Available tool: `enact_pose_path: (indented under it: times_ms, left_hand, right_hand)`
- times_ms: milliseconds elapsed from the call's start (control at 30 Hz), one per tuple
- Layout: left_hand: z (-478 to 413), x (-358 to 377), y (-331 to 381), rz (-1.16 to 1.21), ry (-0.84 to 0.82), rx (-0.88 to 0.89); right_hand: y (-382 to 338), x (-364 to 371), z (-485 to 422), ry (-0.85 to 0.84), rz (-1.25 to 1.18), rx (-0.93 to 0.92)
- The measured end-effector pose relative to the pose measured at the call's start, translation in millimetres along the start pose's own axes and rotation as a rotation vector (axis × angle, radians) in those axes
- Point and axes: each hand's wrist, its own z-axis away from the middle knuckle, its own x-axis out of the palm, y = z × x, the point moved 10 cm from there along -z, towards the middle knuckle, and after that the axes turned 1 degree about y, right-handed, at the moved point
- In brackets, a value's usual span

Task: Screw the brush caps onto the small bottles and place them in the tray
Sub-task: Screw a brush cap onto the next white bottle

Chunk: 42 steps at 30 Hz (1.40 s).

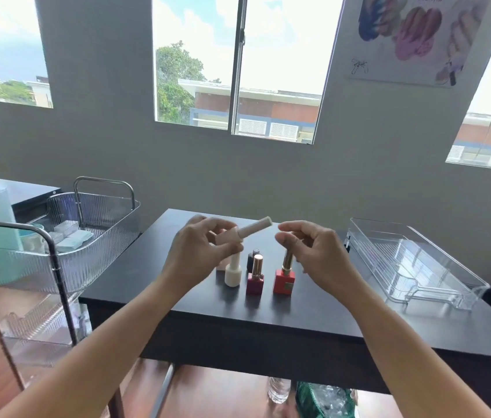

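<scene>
My left hand (200,251) grips a small pale bottle (226,238) above the dark table (298,321), with its cream brush cap (254,226) pointing up and to the right. My right hand (310,251) hovers just right of the cap's tip, fingers curled and holding nothing, a small gap between them and the cap. Standing on the table below are a white bottle (233,273), a dark red bottle with a rose-gold cap (255,279), a red bottle with a gold cap (285,277) and a small black bottle (253,257) with no cap. A clear tray (413,267) lies on the right.
A clear ribbed trolley (66,236) with a metal frame stands left of the table, holding small packets. The wall and windows lie behind. Beneath the table's front edge are a plastic water bottle (278,390) and a green basket (319,399).
</scene>
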Motion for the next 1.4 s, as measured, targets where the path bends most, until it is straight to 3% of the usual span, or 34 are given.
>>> enact_pose_path:
  times_ms: [267,633,1100,1400]
  left_hand:
    - [11,7,-76,0.045,-0.084,-0.326]
    - [22,19,-96,-0.144,-0.092,-0.393]
    - [25,22,-103,-0.146,-0.082,-0.420]
    - [26,20,-103,-0.118,-0.085,-0.426]
  right_hand:
    - [75,-37,-4,0.163,0.112,0.161]
    - [211,-70,6,0.305,0.145,0.575]
    - [227,-72,-29,0.342,0.315,0.599]
    - [226,-69,-29,0.328,0.292,0.608]
